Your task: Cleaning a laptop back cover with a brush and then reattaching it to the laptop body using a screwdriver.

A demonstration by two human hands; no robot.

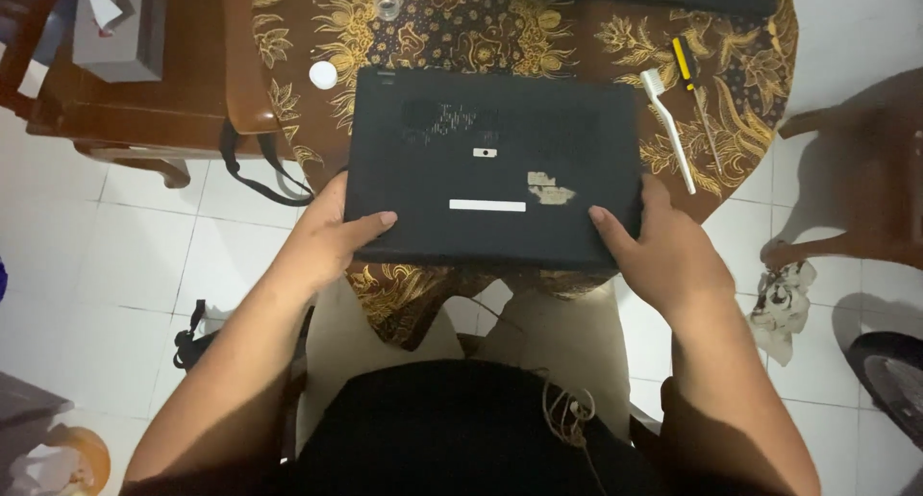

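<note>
Dark clothing point(452, 429) over the person's lap is seen closest to the lens, with pale trousers point(577, 342) below the near edge of the laptop. A black laptop point(495, 164) is laid bottom-side up on a round table covered by a brown and gold patterned cloth point(452, 25); its near edge hangs slightly past the table rim toward the person. The laptop's near left corner is gripped by the left hand point(332, 232), thumb laid on top, fingers wrapped under the edge. The near right corner is gripped by the right hand point(663, 251) the same way, thumb on the top surface. Both hands are closed on the laptop, nothing else is held.

On the laptop's underside a white strip point(487, 206) is seen near the front edge, with a torn pale sticker patch point(550, 188) just right of it and a small white tab point(485, 153) above. To the right of the laptop a white toothbrush point(668, 131) is laid on the cloth, with a yellow and black screwdriver point(694, 97) just beside it. Beyond the laptop's far left corner a white round cap point(323, 74) is placed, and a small clear glass point(387, 4) farther back. Left of the laptop a wooden chair point(144, 111) is seen with a grey tissue box point(120, 30) on it. A crumpled rag point(784, 299) is lying on the white tiled floor point(125, 256), right of the laptop.
</note>
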